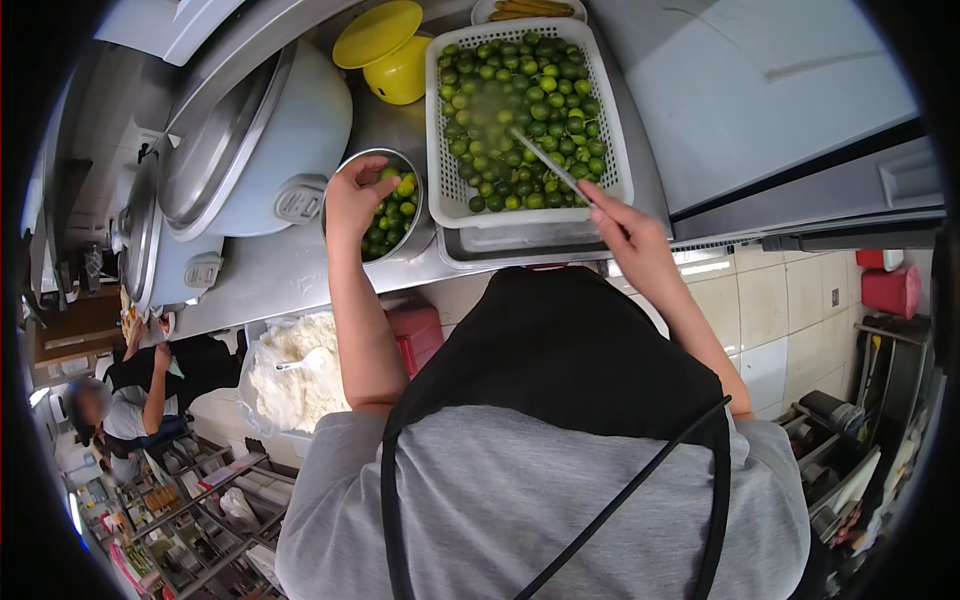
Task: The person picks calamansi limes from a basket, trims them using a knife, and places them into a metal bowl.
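One rectangular perforated white plastic basket (434, 130), top centre; round metal pot (412, 234) left of it. Right hand (632, 238) grips thin metal utensil (553, 164) over smooth green citrus (541, 110); left hand (350, 203), fingers bent, above pot's citrus, can't tell if holding any.

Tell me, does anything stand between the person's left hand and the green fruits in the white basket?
Only low edges: the rim of the metal pot and the raised side wall of the white basket lie between the left hand and the green fruits in the basket. Nothing else visible stands between them.
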`<state>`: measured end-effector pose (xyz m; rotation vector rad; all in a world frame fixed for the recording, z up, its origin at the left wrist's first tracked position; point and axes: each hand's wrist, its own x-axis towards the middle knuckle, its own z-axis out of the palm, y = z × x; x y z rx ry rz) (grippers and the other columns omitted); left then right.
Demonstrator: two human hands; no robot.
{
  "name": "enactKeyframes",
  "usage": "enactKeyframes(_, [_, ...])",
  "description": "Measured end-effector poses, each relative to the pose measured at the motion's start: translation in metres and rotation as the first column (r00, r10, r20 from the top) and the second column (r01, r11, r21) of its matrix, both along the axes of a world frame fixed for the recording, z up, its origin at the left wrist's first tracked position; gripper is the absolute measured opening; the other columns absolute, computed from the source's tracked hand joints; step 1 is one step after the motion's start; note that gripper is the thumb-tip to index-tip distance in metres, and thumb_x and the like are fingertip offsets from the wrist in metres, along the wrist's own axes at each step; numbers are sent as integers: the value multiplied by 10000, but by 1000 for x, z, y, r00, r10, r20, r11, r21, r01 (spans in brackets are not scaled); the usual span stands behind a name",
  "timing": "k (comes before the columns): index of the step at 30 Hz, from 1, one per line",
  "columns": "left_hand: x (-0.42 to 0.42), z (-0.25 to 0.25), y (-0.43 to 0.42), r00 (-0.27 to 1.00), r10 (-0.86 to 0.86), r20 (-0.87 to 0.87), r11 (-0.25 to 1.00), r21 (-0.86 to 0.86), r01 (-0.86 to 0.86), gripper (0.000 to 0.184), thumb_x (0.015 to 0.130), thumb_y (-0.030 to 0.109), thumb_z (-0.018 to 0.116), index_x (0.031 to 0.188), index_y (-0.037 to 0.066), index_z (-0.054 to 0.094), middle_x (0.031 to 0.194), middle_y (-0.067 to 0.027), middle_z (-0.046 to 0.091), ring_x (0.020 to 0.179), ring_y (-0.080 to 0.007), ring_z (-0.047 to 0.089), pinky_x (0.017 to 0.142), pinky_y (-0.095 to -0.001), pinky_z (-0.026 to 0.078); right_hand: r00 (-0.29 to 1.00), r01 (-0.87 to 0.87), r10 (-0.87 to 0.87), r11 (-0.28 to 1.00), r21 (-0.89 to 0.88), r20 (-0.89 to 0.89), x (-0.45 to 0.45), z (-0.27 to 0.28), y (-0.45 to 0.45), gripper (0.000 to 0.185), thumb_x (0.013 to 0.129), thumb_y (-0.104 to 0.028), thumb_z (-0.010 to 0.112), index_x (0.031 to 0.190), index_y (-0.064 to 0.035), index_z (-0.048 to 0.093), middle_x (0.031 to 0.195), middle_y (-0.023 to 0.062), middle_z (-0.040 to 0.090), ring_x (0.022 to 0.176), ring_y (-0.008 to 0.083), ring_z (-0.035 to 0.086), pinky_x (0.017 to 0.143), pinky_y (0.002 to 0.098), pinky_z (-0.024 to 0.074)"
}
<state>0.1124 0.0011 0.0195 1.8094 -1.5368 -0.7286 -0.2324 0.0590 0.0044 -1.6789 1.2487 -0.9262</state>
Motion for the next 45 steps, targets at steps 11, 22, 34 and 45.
enactKeyframes(11, [-147,-55,-36,572,-547,611,834,344,431,247,674,86,645,904,159,696,954,-124,613,926,-284,591,760,-396,484,998,51,-46,993,-106,54,8,14,-7,306,899,-180,527,1191,-92,555,1066,172,618,879,244,634,767,282,465])
enactKeyframes(22, [-103,-47,-27,841,-302,-448,917,104,385,230,791,78,663,994,-7,593,904,-37,603,843,-129,590,759,-288,494,993,94,-92,995,-24,70,-4,13,-1,318,914,-178,501,1215,-81,532,1104,167,608,993,218,606,839,283,441])
enactKeyframes(34, [-123,-24,0,416,-126,-901,985,-65,157,205,818,1,598,1020,-31,588,953,-104,628,892,-181,611,865,-340,502,978,-47,12,985,168,208,19,5,-5,324,931,-208,472,1217,-66,528,1173,148,579,1107,221,544,928,284,394])
enactKeyframes(45, [-128,-20,-4,316,-199,-928,966,-132,221,214,820,-12,590,1034,-11,582,942,-76,623,891,-149,603,916,-368,475,975,67,-104,981,185,197,14,4,-8,330,928,-201,477,1218,-52,526,1172,147,581,1106,214,545,925,280,396])
